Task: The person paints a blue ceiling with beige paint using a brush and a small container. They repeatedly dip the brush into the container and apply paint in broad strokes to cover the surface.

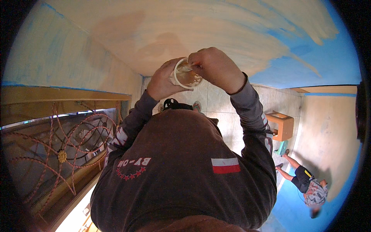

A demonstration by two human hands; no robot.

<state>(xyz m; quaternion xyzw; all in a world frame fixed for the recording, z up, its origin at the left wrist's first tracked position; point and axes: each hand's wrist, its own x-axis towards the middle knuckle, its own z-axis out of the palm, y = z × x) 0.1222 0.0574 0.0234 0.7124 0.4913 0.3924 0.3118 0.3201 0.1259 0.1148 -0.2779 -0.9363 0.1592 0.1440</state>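
Observation:
My left hand (162,79) is wrapped around the side of a round white tub (176,73), tipped so that its opening faces me. Inside is beige paint (190,78), with pale streaks on the inner wall. Over the tub's right rim, my right hand (216,67) is closed, fingers bent down toward the opening. A pale, brush-like end (184,66) shows by its fingertips; the rest is hidden by the hand. Just beyond both hands rises a wall (216,29), brushed beige over bright blue.
A window with twisted metal grillwork (62,154) is at my left. On the tiled floor (220,98), an orange-brown stool (284,127) and a small green object (281,147) stand to the right. Another person (311,187) in dark shorts is near the right wall (328,127).

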